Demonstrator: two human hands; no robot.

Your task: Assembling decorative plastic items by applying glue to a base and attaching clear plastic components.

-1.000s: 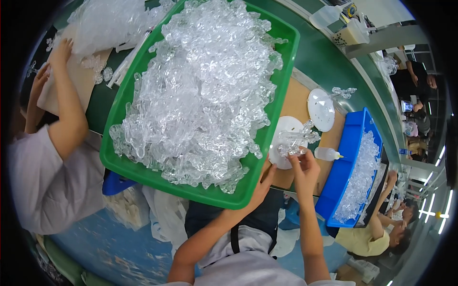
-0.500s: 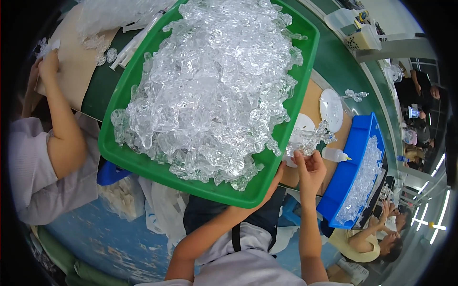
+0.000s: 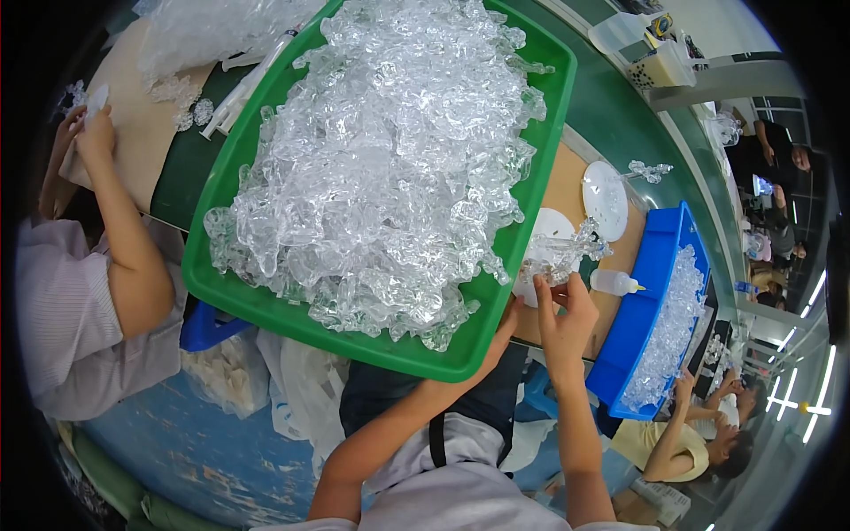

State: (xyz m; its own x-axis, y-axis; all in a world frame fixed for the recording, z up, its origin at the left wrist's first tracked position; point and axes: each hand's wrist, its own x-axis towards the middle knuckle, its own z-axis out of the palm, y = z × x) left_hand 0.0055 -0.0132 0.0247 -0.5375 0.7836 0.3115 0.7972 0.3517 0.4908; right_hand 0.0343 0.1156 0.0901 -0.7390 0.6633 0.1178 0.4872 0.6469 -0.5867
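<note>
A large green tray (image 3: 345, 343) heaped with clear plastic pieces (image 3: 390, 168) fills the middle of the view. My right hand (image 3: 568, 311) is just past its lower right corner, thumb and fingers closed on a clear branching plastic piece (image 3: 560, 257). Close by, my left hand (image 3: 503, 334) reaches up beside the tray's corner; the rim hides most of its fingers, so its grip cannot be made out. White round discs (image 3: 606, 201) lie on the brown board behind my right hand. A small white squeeze bottle (image 3: 614, 282) with a yellow tip lies to its right.
A blue bin (image 3: 611, 354) of clear pieces stands at the right. Far left, another person's hands (image 3: 93, 133) hold a small pale piece over a brown board (image 3: 133, 124). Large white syringes (image 3: 248, 93) lie beside the tray. Other people sit and stand at the right.
My right hand has shifted slightly left with the clear piece, while the whole scene has slid a little left. The neighbour at the left has raised a pale piece.
</note>
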